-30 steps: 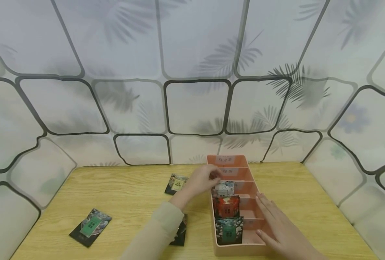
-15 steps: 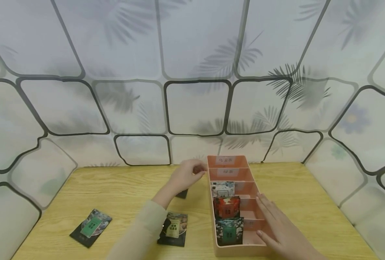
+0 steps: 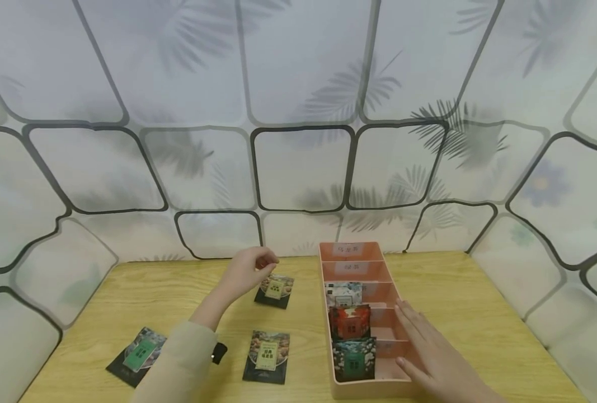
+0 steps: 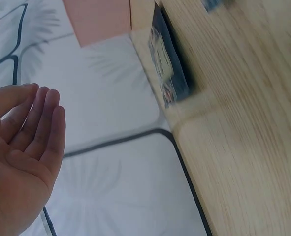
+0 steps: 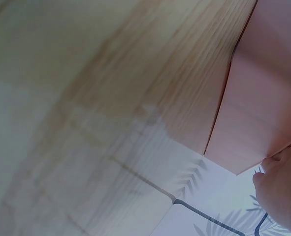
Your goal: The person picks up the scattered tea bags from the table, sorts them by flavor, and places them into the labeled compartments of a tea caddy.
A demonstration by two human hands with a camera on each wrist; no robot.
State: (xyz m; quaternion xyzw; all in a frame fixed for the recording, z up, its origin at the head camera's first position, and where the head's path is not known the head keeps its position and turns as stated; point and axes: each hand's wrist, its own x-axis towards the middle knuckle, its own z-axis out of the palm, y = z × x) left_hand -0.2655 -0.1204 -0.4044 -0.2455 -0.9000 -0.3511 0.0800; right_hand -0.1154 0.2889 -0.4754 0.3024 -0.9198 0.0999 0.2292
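My left hand hovers at the table's back, fingers loosely curled around nothing. Just below its fingertips lies a dark tea sachet with a yellow label, which also appears in the left wrist view. A matching yellow-labelled sachet lies nearer the front. My right hand rests against the right side of a pink compartment box, its fingers extended along the rim and the thumb over the edge. Inside the box stand a pale sachet, a red sachet and a green-labelled sachet.
At the left, another green-labelled sachet lies partly behind my left sleeve. The box's two rear compartments bear paper labels. A patterned curtain rises behind the wooden table.
My left hand has moved left, away from the box, to above the rear yellow-labelled sachet. The front yellow-labelled sachet has come fully into sight. My right hand has stayed at the box.
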